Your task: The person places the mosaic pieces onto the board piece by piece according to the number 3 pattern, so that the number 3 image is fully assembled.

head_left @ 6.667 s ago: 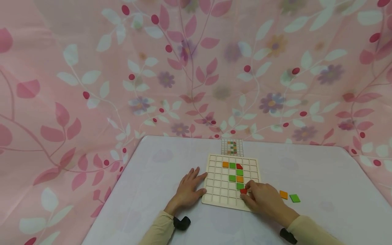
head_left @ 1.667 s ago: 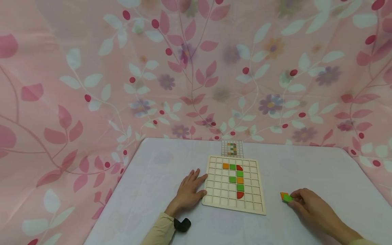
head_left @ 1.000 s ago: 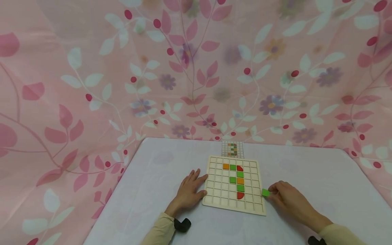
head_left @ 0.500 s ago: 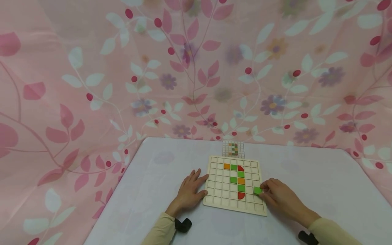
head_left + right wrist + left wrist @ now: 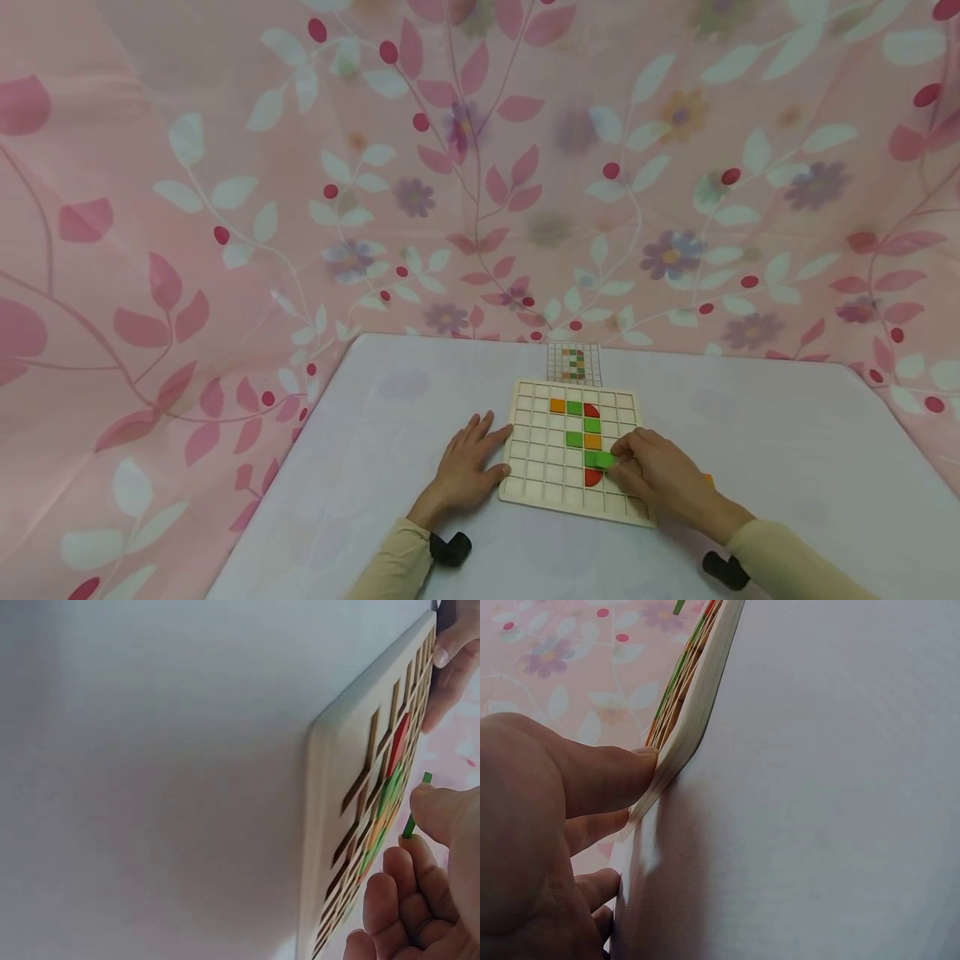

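A pale wooden grid board [image 5: 542, 492] lies on the table with green, orange and red tiles set in its cells. My right hand [image 5: 663, 479] pinches a green square tile [image 5: 604, 461] between thumb and forefinger, above the board. In the head view that tile overlaps a green tile in the board, just above a red quarter-round tile [image 5: 593, 477]. The right wrist view shows the held green tile [image 5: 417, 806] edge-on, raised off the grid. My left hand [image 5: 467, 465] lies spread at the board's left edge, thumb and fingertips touching the rim.
A small printed pattern card [image 5: 573, 364] with coloured squares lies behind the board. An orange tile [image 5: 708, 479] on the table is mostly hidden behind my right hand. White cloth covers the table [image 5: 420, 400]; a floral curtain [image 5: 480, 167] hangs behind it.
My right hand set a red quarter-round tile in the board, then picked up the green tile from beside the orange one and carried it left over the board. The left hand stays put.
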`<action>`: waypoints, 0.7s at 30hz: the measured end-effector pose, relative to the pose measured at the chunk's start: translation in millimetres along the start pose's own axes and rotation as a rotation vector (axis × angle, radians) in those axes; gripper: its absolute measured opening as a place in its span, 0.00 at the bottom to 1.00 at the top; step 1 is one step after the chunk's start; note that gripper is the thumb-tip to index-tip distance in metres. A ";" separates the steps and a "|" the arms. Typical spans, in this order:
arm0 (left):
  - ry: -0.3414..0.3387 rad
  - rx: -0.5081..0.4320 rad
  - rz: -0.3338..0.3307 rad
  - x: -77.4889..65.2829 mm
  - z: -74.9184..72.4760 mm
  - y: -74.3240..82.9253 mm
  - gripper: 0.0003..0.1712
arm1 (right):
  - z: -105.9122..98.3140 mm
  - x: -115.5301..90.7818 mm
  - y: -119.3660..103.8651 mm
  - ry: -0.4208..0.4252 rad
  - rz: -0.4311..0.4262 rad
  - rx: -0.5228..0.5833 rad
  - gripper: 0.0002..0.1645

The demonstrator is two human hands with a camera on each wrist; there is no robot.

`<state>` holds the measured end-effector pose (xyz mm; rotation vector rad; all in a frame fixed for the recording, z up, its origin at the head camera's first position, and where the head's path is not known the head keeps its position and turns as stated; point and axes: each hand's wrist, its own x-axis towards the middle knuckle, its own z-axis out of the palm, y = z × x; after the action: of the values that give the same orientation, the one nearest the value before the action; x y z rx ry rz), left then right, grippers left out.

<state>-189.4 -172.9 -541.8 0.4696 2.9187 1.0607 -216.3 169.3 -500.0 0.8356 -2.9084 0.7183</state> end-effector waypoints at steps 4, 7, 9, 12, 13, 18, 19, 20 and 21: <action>-0.019 0.004 -0.012 0.4 -2.9 2.9 0.35 | 3.2 4.1 -6.6 -0.005 -0.007 0.009 0.10; -0.019 0.004 -0.013 0.3 -2.9 2.9 0.35 | 6.8 6.7 -12.3 -0.034 0.028 0.045 0.11; -0.021 0.006 -0.014 0.5 -2.7 2.3 0.35 | 9.3 8.3 -15.9 -0.062 0.067 0.080 0.13; -0.029 0.012 -0.021 1.0 -2.3 1.3 0.35 | 13.5 9.4 -19.4 -0.073 0.076 0.126 0.12; -0.032 0.015 -0.025 1.1 -2.1 1.0 0.35 | 14.9 9.9 -20.2 -0.070 0.069 0.133 0.12; -0.028 0.023 -0.026 1.0 -1.6 0.1 0.35 | 22.6 12.1 -23.7 -0.051 0.026 0.135 0.11; -0.028 0.023 -0.026 0.9 -1.6 0.3 0.35 | 24.2 12.6 -24.1 -0.051 0.019 0.126 0.11; -0.028 0.021 -0.026 0.9 -1.5 0.4 0.35 | 25.6 12.6 -24.3 -0.051 0.009 0.117 0.11; -0.029 0.019 -0.025 0.8 -1.5 0.8 0.35 | 27.0 12.8 -24.6 -0.051 0.002 0.107 0.12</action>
<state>-190.2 -173.0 -540.1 0.4432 2.9041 1.0151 -212.2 132.7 -511.7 0.8734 -2.9388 0.8723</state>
